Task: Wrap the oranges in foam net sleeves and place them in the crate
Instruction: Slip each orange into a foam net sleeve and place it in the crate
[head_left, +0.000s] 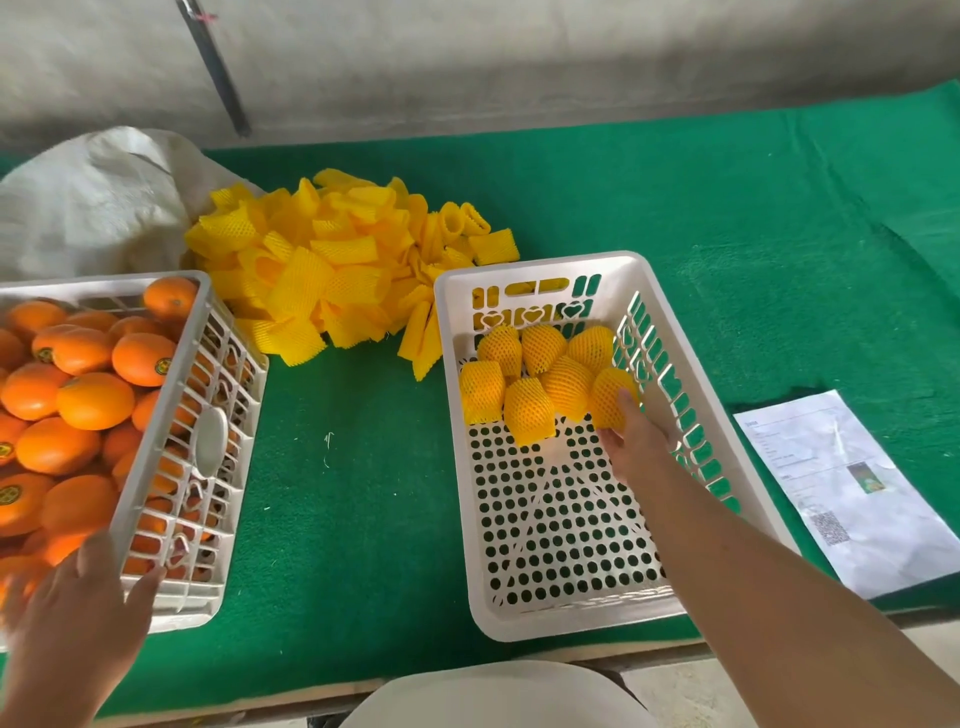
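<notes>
- Head view: the right hand (636, 436) reaches into the white crate (540, 265) on the right and its fingers curl round a wrapped orange (610, 395), setting it at the right end of the row.
- Six more wrapped oranges (530, 374) sit bunched against the crate's far wall; the perforated floor nearer the person is bare.
- The left hand (78, 618) hovers at the near corner of the full crate of bare oranges (93, 400); its fingers look loose and hold nothing that I can see.
- The pile of yellow foam net sleeves (322, 265) lies on the green cloth (353, 493) between the two crates.
- Handling, as I judge it: the fruit is firm, fairly heavy and smooth, so cup it whole in the palm. The sleeve is light, soft and springy; stretch its open end by the rim and slide it over.
</notes>
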